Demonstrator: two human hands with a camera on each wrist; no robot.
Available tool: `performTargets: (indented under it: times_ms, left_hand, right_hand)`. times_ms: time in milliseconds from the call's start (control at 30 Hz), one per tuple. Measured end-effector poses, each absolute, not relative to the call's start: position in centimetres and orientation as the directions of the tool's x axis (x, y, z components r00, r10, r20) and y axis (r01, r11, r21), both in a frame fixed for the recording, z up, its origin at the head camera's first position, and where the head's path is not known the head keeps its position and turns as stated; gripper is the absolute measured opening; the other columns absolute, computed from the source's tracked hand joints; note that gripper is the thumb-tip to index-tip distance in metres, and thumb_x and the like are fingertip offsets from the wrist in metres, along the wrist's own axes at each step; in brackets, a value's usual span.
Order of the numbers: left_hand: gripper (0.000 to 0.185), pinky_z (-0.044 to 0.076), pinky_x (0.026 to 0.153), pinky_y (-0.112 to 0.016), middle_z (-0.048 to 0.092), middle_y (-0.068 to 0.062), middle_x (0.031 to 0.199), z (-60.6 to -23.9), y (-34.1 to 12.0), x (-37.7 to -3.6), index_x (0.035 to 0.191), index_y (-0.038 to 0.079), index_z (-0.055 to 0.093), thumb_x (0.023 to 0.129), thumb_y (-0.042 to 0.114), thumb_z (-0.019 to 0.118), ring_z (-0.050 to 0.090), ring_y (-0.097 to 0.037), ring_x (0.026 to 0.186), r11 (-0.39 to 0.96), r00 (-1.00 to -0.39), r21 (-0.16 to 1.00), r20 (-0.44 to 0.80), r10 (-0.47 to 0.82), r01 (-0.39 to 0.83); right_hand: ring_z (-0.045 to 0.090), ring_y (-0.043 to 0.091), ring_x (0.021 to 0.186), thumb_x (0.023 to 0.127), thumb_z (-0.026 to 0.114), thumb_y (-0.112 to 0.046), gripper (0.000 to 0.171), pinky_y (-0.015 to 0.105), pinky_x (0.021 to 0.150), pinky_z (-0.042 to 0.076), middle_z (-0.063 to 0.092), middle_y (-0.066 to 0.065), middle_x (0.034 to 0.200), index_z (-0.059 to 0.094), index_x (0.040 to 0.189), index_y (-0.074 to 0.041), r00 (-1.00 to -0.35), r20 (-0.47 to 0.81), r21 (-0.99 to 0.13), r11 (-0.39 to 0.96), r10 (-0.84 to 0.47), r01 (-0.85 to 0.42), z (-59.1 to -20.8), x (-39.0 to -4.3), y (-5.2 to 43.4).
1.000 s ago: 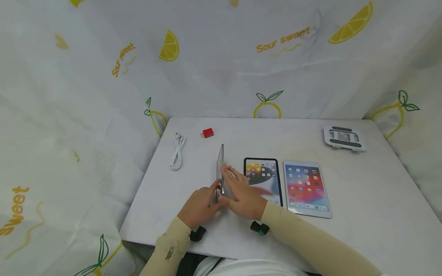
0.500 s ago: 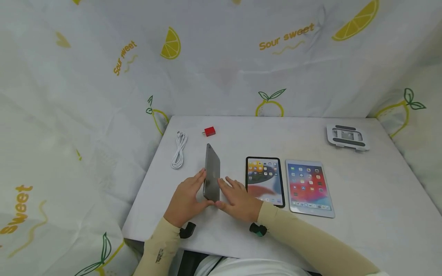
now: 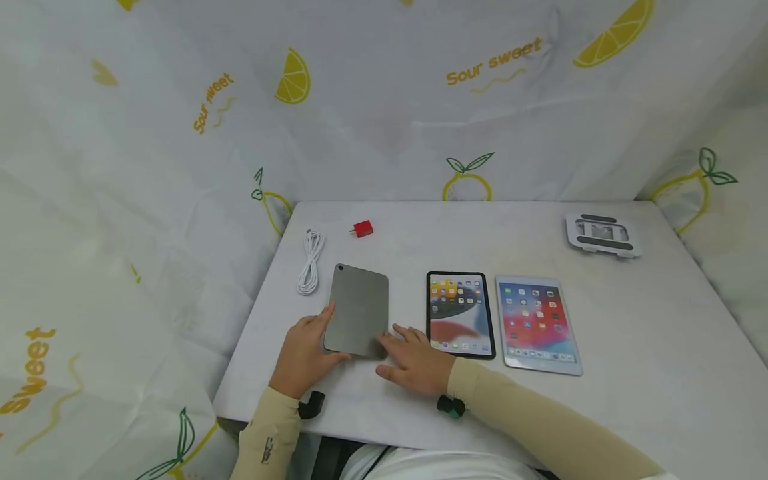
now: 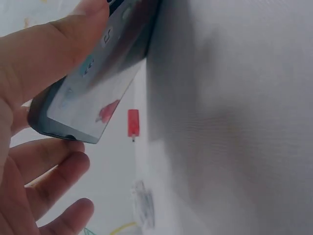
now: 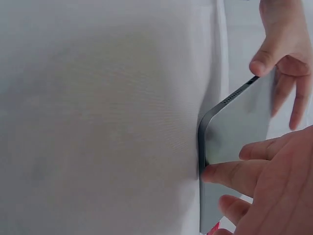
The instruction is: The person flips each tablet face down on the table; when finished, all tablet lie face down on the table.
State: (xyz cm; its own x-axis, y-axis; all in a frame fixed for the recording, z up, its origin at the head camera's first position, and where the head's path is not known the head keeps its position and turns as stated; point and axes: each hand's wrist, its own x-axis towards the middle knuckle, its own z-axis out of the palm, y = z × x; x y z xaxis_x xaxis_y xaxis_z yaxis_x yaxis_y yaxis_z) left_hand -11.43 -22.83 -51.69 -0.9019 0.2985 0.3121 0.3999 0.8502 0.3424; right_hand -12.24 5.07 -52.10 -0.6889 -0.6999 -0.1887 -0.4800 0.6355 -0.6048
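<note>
A grey tablet (image 3: 360, 308) shows its back and corner camera lens in the head view. My left hand (image 3: 302, 355) grips its lower left corner. The left wrist view has the lit screen (image 4: 100, 83) turned toward the table, the tablet tilted and its left side raised. In the right wrist view, the tablet's far long edge (image 5: 201, 147) meets the cloth. My right hand (image 3: 417, 365) has its fingers extended at the lower right edge, touching the back. To the right lie a black-bordered tablet (image 3: 461, 313) and a white-bordered tablet (image 3: 538, 327), both screen up.
A coiled white cable (image 3: 310, 263) lies at the left, with a red plug adapter (image 3: 363, 229) behind. At the back right lies a folded white-and-grey stand (image 3: 603, 236). White cloth covers the table (image 3: 654, 347); a printed curtain (image 3: 384, 133) rises behind it.
The grey tablet went from standing on edge to leaning over, its back now turned upward. My left hand moved left with it; the right hand's fingers slid lower along its edge.
</note>
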Motion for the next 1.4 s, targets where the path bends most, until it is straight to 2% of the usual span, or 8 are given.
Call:
performTargets:
  times_ms: [200, 433, 600, 700, 867, 1033, 1200, 1400]
  left_hand:
    - [0.117, 0.055, 0.100, -0.055, 0.068, -0.024, 0.133, -53.1, -22.4, -12.0, 0.162, 0.004, 0.045, 0.068, 0.040, 0.103, 0.064, -0.041, 0.124, 0.883, -0.963, 0.385, 0.151, 0.225, 0.267]
    - [0.116, 0.050, 0.109, -0.054, 0.063, -0.021, 0.144, -54.3, -21.8, -12.9, 0.163, 0.007, 0.044, 0.069, 0.043, 0.102, 0.057, -0.039, 0.136, 0.895, -0.978, 0.395, 0.058, 0.203, 0.209]
    - [0.104, 0.050, 0.109, -0.056, 0.063, -0.021, 0.145, -54.4, -21.4, -13.2, 0.159, 0.007, 0.051, 0.074, 0.040, 0.100, 0.056, -0.042, 0.136, 0.901, -0.975, 0.387, -0.014, 0.220, 0.197]
    - [0.097, 0.044, 0.114, -0.058, 0.057, -0.020, 0.153, -54.0, -21.0, -13.2, 0.158, 0.005, 0.052, 0.080, 0.041, 0.096, 0.050, -0.044, 0.142, 0.901, -0.966, 0.371, -0.034, 0.257, 0.227]
    - [0.088, 0.029, 0.125, -0.054, 0.040, -0.019, 0.167, -51.9, -19.3, -13.4, 0.162, 0.000, 0.043, 0.096, 0.043, 0.081, 0.032, -0.040, 0.156, 0.867, -0.933, 0.390, -0.049, 0.356, 0.310]
    - [0.081, 0.028, 0.126, -0.049, 0.039, -0.017, 0.168, -50.2, -15.5, -14.0, 0.163, 0.001, 0.042, 0.102, 0.044, 0.074, 0.031, -0.035, 0.157, 0.820, -0.876, 0.393, -0.068, 0.477, 0.416]
    - [0.083, 0.027, 0.127, -0.046, 0.036, -0.012, 0.170, -50.1, -11.8, -14.8, 0.165, 0.005, 0.039, 0.103, 0.052, 0.069, 0.029, -0.030, 0.159, 0.810, -0.825, 0.336, -0.138, 0.548, 0.481]
    - [0.083, 0.026, 0.127, -0.041, 0.034, -0.010, 0.172, -50.2, -8.9, -15.2, 0.166, 0.008, 0.038, 0.104, 0.056, 0.065, 0.028, -0.027, 0.159, 0.817, -0.802, 0.279, -0.198, 0.563, 0.505]
  right_hand:
    - [0.015, 0.039, 0.161, 0.111, 0.048, -0.055, 0.076, 0.060, 0.128, 0.009, 0.038, 0.017, 0.168, 0.036, 0.166, -0.004, -0.702, -0.187, -0.594, 0.648, -0.687, -0.476, -51.8, -11.8, 5.7]
    - [0.014, 0.037, 0.162, 0.111, 0.045, -0.059, 0.078, 0.059, 0.128, 0.009, 0.037, 0.014, 0.170, 0.035, 0.167, -0.005, -0.718, -0.211, -0.564, 0.683, -0.663, -0.464, -51.8, -11.6, 6.4]
    - [0.013, 0.040, 0.161, 0.112, 0.046, -0.055, 0.075, 0.062, 0.127, 0.009, 0.036, 0.016, 0.170, 0.037, 0.166, -0.005, -0.717, -0.207, -0.562, 0.681, -0.665, -0.469, -51.8, -11.7, 7.2]
    - [0.013, 0.041, 0.161, 0.112, 0.049, -0.052, 0.073, 0.064, 0.127, 0.008, 0.034, 0.015, 0.171, 0.036, 0.167, -0.005, -0.742, -0.206, -0.556, 0.700, -0.638, -0.448, -51.4, -11.9, 8.4]
    - [0.010, 0.046, 0.161, 0.111, 0.053, -0.050, 0.076, 0.068, 0.125, 0.003, 0.029, 0.020, 0.172, 0.031, 0.168, -0.003, -0.842, -0.172, -0.533, 0.767, -0.511, -0.357, -50.6, -12.6, 11.9]
    - [0.008, 0.052, 0.158, 0.110, 0.054, -0.049, 0.080, 0.073, 0.122, 0.001, 0.027, 0.028, 0.170, 0.030, 0.165, 0.004, -0.929, -0.119, -0.498, 0.831, -0.350, -0.249, -50.6, -13.1, 15.8]
    - [0.007, 0.056, 0.157, 0.110, 0.054, -0.052, 0.085, 0.073, 0.122, 0.000, 0.028, 0.032, 0.168, 0.027, 0.165, 0.006, -0.955, -0.121, -0.480, 0.858, -0.271, -0.183, -51.0, -13.0, 17.8]
    - [0.009, 0.057, 0.156, 0.109, 0.055, -0.054, 0.085, 0.074, 0.122, 0.003, 0.034, 0.031, 0.166, 0.028, 0.166, 0.003, -0.957, -0.157, -0.462, 0.874, -0.245, -0.148, -51.4, -12.5, 18.4]
